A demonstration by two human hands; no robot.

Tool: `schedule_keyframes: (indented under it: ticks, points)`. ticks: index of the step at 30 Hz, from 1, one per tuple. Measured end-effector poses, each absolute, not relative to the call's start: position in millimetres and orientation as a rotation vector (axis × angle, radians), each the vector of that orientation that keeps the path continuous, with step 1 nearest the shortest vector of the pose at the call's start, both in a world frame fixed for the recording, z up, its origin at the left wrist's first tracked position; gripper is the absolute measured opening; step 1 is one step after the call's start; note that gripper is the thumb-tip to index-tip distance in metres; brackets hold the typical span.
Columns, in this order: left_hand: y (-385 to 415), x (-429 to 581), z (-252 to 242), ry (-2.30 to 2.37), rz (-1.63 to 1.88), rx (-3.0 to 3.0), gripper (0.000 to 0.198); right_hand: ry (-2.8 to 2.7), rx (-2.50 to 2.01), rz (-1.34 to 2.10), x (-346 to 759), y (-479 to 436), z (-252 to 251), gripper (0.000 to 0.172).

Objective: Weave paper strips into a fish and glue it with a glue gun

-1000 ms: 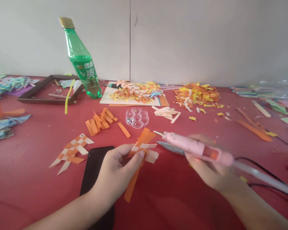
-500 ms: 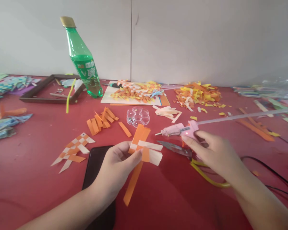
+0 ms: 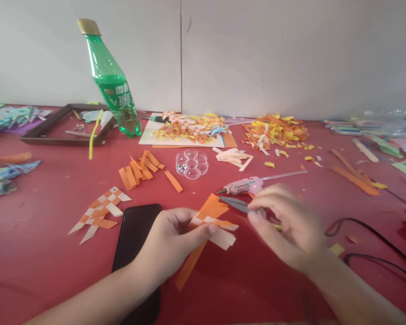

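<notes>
Between the thumb and fingers of my left hand [image 3: 177,239] is a woven piece of orange and cream paper strips [image 3: 211,207]. Its loose ends stick out up, right and down. My right hand [image 3: 287,225] has its thumb and fingers closed around the scissors [image 3: 235,204] near the pivot. The grey blades point left toward the paper, and most of the yellow handles are hidden by the hand. Just behind them a pink glue gun [image 3: 240,186] lies on the table, its light glowing red. To the left rests a checked paper fish [image 3: 103,207].
A black phone [image 3: 135,239] lies beneath my left forearm. Orange strips [image 3: 135,174], a clear flower-shaped tray [image 3: 191,164] and cream strips [image 3: 232,156] lie ahead. Farther back are a green bottle [image 3: 117,99], a brown frame [image 3: 57,141] and a paper pile [image 3: 277,128]. Black cables [image 3: 368,221] run at right.
My right hand has let go of the glue gun, which now lies on the table, and has taken hold of the scissors. The woven paper has tilted and shifted slightly right in my left hand.
</notes>
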State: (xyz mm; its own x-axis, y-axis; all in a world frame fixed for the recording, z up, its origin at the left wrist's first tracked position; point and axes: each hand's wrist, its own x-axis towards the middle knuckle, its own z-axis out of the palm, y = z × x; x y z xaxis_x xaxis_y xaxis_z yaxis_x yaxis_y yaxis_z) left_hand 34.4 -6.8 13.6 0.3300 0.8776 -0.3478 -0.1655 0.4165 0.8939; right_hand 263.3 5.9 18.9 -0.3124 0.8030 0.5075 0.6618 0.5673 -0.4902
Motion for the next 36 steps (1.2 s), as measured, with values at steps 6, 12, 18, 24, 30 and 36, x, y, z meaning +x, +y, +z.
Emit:
schedule_keyframes:
  ticks: [6, 12, 18, 24, 30, 36]
  points:
    - [-9, 37, 11, 0.921, 0.712, 0.99, 0.016, -2.038, -0.88, 0.582, 240, -5, 19, 0.007]
    - [-11, 37, 11, 0.918, 0.652, 1.053, 0.026, -1.923, -0.913, 0.726, 238, -4, 14, 0.005]
    - [-12, 37, 15, 0.968, 0.622, 1.09, 0.031, -1.936, -0.926, 0.852, 235, -6, 22, 0.007]
    - [-10, 33, 16, 0.918, 0.601, 1.025, 0.025, -2.051, -0.918, 0.967, 236, -6, 19, 0.009]
    - [-9, 33, 13, 0.905, 0.813, 0.991, 0.029, -1.995, -0.921, 0.643, 239, -3, 16, 0.012]
    - [-3, 30, 3, 1.235, 1.234, 0.887, 0.034, -2.136, -0.886, -0.156, 248, 0, 22, 0.022]
